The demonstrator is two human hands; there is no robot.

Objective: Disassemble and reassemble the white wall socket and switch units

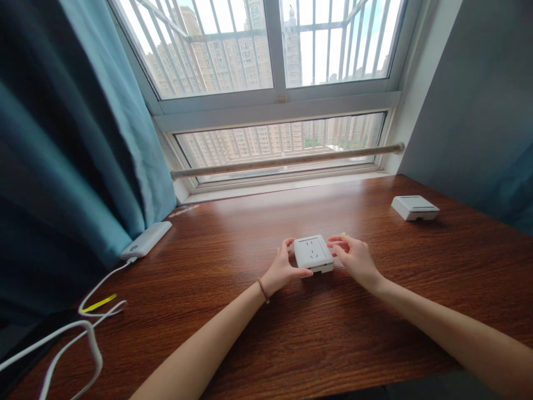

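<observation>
A white wall socket with a five-hole face sits on its white box on the wooden table, face up. My left hand grips it from the left, thumb along the near edge and fingers at the far left side. At the socket's right side is my right hand, its thumb and fingers drawn together in a pinch close to the edge. Whatever lies between those fingertips, if anything, is too small to make out. A small yellowish spot shows on a right finger.
A second white switch-like box rests at the table's right. On the left, a white power bank has a white cable with a yellow tie. A blue curtain hangs beside it; a barred window and rail stand behind.
</observation>
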